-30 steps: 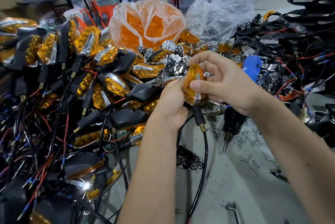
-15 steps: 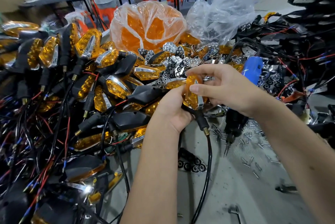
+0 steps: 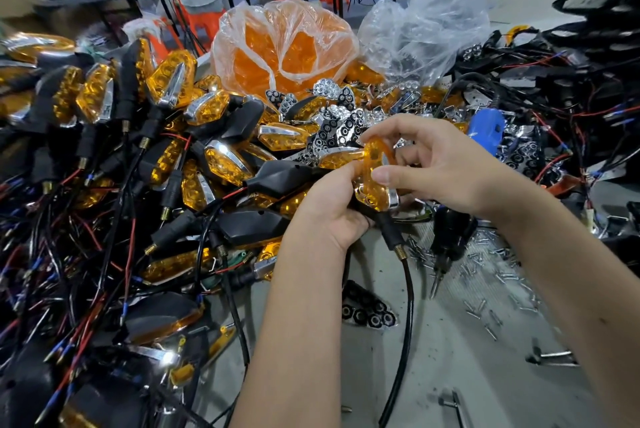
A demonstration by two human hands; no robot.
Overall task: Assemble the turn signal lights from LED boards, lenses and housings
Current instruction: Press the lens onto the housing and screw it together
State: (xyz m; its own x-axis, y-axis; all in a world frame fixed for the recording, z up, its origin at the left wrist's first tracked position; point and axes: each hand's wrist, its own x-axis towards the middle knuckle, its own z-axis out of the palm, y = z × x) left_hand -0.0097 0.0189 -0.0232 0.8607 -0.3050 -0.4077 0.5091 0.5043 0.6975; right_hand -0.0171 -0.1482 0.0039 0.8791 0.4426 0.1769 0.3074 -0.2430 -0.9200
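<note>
Left hand (image 3: pixel 332 213) grips the turn signal (image 3: pixel 375 181) from below; right hand (image 3: pixel 440 168) pinches its amber lens (image 3: pixel 374 168) — held above the tabletop (image 3: pixel 450 358). Likely light, rigid plastic, glossy and slippery — best held by the black housing edges.

Grey counter (image 3: pixel 450 358), scuffed. Landmark: black electric screwdriver (image 3: pixel 450 237), lying tip-down near centre right. Loose silver screws (image 3: pixel 485 296) scattered around and below it. Black honeycomb reflector insert (image 3: pixel 367 310) to its lower left. Heap of amber turn signals (image 3: pixel 166 136) with wiring far left. Bag of amber lenses (image 3: pixel 284 50) behind.
</note>
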